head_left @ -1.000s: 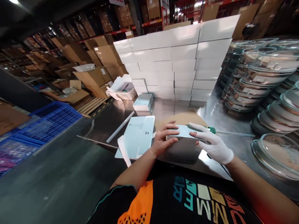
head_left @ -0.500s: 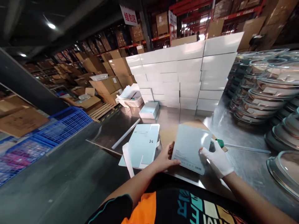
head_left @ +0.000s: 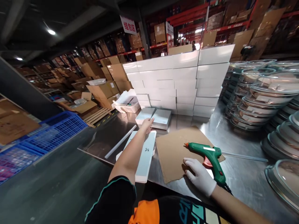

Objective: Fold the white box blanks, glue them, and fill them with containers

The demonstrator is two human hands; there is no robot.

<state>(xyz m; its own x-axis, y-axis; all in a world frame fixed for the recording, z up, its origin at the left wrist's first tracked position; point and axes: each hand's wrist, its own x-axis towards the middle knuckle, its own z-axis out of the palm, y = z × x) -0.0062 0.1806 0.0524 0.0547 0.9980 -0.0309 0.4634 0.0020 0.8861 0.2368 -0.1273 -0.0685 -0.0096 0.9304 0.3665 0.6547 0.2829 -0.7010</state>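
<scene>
My left hand point(head_left: 147, 125), bare, reaches out to two pale blue boxes lying side by side. Its fingertips are at the near corner of the right-hand box point(head_left: 162, 117), and the left-hand box point(head_left: 145, 114) lies just behind the fingers. Below that forearm are flat, light-blue printed cardboard blanks point(head_left: 147, 155), partly covered by the arm. My right hand point(head_left: 198, 175), in a white glove, hovers low over the edge of a brown cardboard sheet point(head_left: 173, 152), fingers apart and nothing in them. Close beside it a green glue gun point(head_left: 206, 151) with an orange tip lies on the sheet.
White boxes point(head_left: 163, 77) form a wall along the back of the metal table point(head_left: 243, 174). Stacked round lids point(head_left: 263, 109) stand at the right. A white basket point(head_left: 130, 107) sits back left; clear strips point(head_left: 120, 141) lie on the tabletop. Blue crates point(head_left: 58, 130) are on the floor.
The pale blue box has gone from between both hands to beside the other box at the back. My left hand moved away with it; my right hand let go, and the glue gun is uncovered.
</scene>
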